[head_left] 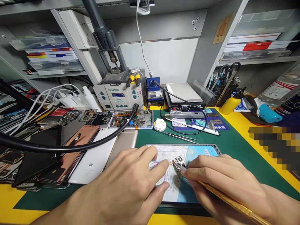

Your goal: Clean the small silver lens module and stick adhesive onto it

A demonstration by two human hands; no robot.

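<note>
My right hand (pixel 222 181) grips a craft knife (pixel 222 197) with a gold knurled handle. The knife's tip is at a small camera module (pixel 180 159) and its thin copper-coloured flex end. My left hand (pixel 133 178) is bent over the work, thumb and index finger apart, the index fingertip at the copper-coloured end. Whether that finger presses on it, I cannot tell. Partly covered by the left fingers is a round purple-and-teal labelled item (pixel 156 175). Beneath lies a flat white-and-blue work plate (pixel 167 195) with a dark rim, stained in places.
Phones, including a white one (pixel 93 157), are piled at left. A black hose (pixel 70 148) curves from the rework station (pixel 120 95). Tweezers (pixel 180 136) and a white pen-like tool (pixel 197 126) lie beyond the plate. A yellow bottle (pixel 231 103) stands at right.
</note>
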